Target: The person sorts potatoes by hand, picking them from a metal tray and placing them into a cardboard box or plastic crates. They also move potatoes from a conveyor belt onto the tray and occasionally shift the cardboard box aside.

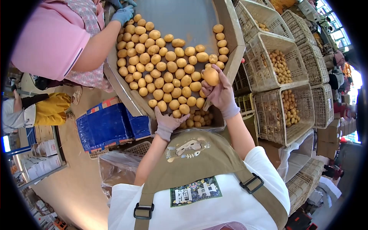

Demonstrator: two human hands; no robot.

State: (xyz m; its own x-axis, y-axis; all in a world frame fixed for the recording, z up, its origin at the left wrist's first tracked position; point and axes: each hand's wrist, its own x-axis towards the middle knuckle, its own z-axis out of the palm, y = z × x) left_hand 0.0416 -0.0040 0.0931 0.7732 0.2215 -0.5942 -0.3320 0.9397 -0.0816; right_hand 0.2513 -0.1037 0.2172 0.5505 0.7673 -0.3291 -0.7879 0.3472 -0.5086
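Observation:
Many yellow potatoes lie spread over a grey metal sorting table in front of me. My right hand, in a pale thin glove, holds one potato up between thumb and fingers above the table's right side. Gloved the same way, my left hand rests at the near edge of the potatoes, its thumb and fingers spread around a few of them. Below the table's near edge, more potatoes sit in a container, partly hidden by my left hand and apron.
On the left a co-worker in a pink top reaches over the table with a blue-gloved hand. Stacked plastic crates with potatoes stand at the right. A blue-wrapped box lies left of the table.

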